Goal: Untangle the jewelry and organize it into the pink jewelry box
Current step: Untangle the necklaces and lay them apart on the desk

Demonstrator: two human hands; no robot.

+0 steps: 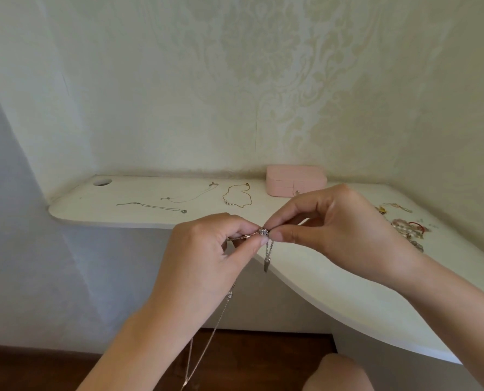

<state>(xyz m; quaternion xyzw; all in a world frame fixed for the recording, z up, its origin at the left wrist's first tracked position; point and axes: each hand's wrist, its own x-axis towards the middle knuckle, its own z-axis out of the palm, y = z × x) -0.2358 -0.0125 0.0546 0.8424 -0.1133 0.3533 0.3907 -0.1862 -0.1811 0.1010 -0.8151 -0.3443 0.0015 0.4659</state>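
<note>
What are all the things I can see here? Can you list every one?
jewelry box: one, pink, closed, at the back of the table by the wall
gold necklace: one, gold, laid out left of the box
thin chains: two, silver, laid out left of the gold necklace
jewelry pile: one heap, pearly, red and gold, right end of the table
tangled chain: one, silver, held up in front of the table, ends hanging down
table: one, white, against the wall
left hand: one, pinches the tangled chain
right hand: one, pinches its knot
</note>
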